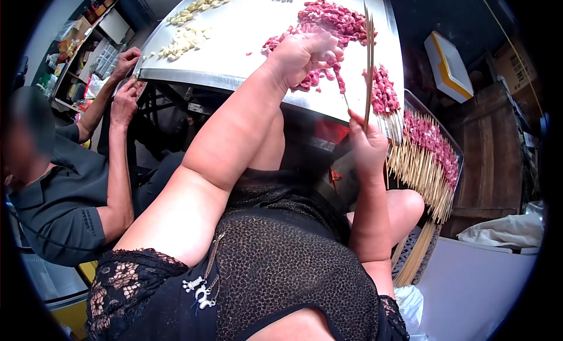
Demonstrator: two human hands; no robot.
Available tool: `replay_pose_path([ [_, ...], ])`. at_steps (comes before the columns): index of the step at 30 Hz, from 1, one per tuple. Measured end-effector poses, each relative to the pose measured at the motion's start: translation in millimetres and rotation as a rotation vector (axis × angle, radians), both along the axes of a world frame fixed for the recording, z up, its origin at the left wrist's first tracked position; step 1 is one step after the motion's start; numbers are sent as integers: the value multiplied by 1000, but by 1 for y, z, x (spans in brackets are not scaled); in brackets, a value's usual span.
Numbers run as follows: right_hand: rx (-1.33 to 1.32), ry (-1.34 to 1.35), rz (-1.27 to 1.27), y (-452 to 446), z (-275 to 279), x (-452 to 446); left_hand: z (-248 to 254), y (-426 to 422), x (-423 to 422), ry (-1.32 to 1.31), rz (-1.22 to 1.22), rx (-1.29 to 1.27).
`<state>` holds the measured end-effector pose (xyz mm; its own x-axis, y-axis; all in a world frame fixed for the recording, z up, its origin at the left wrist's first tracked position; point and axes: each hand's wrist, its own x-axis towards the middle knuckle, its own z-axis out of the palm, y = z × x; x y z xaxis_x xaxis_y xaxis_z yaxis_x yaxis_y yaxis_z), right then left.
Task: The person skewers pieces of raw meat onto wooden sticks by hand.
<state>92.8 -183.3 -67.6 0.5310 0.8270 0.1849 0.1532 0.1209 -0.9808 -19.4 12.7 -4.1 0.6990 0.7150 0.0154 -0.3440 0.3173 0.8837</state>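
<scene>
My right hand [368,147] is closed around an upright bundle of bamboo skewers [369,65]. Between its thumb and finger it also pinches one skewer carrying a few pieces of raw meat [339,78]. My left hand [302,56] is at the top of that skewer, fingers curled round a small piece of meat and partly blurred. Behind it lies a heap of cut raw meat [334,17] on the white table [246,30]. Loaded meat skewers [384,92] rest at the table's right edge, their bare ends sticking out toward me.
A tray of several finished meat skewers [431,144] stands to the right, with loose bamboo skewers [417,256] below. Pale peeled cloves [182,43] lie at the table's far left. A co-worker [76,194] sits at left, hands near the table corner. A white-and-yellow box [448,65] stands beyond.
</scene>
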Motion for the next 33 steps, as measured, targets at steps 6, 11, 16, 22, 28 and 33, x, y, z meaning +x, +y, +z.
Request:
replay_pose_path([
  [6,3,324,57,2,3,-11,-17,12,5,85,-180,468],
  [11,-4,550,112,6,26,-24,-1,-4,2,2,-101,-43],
  [16,2,644,152,11,26,-32,-1,-3,-1,-91,-105,-92],
  [22,30,730,178,22,40,-41,-2,-6,4,-123,-13,-147],
  [28,-67,572,116,28,28,-49,2,-16,4,-310,23,-382],
  [33,-125,354,33,11,25,-70,14,-24,-1,-200,104,-367],
])
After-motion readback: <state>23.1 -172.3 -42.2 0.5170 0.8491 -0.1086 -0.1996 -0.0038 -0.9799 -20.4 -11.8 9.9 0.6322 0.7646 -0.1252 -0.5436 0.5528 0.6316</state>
